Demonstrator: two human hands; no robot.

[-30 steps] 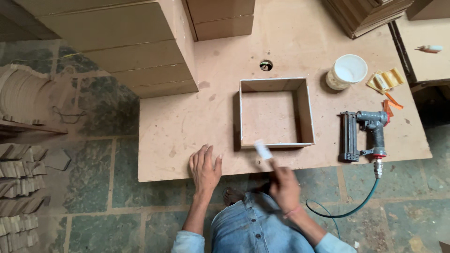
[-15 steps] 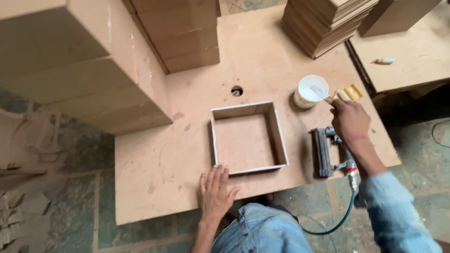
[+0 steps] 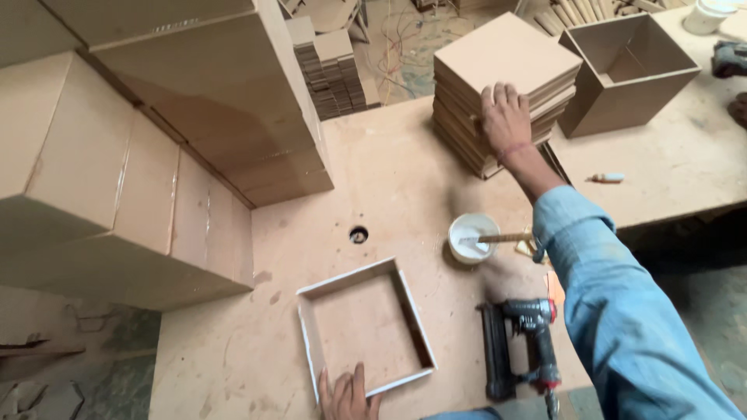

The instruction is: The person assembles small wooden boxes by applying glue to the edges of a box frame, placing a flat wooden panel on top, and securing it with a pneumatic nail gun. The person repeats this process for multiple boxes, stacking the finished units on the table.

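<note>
The right hand (image 3: 506,117) lies flat, fingers spread a little, on top of a stack of square fibreboard panels (image 3: 504,85) in the upper middle of the frame; it holds nothing, only presses on the smooth tan top panel. The left hand (image 3: 346,395), at the bottom edge, rests open with its fingers on the near wall of a shallow square frame (image 3: 366,327), made of thin brown boards whose upper edges look white. The frame is open on top and has nothing in it. Right of it, on the matte worktable (image 3: 405,179), lies a black nail gun (image 3: 520,346) with red parts. Above the gun stands a small round white cup (image 3: 473,237) with white glue inside and a wooden stick leaning in it. In the upper right sits a deeper open box (image 3: 626,70) of the same board. Big plain brown blocks (image 3: 156,140) fill the left side.
</note>
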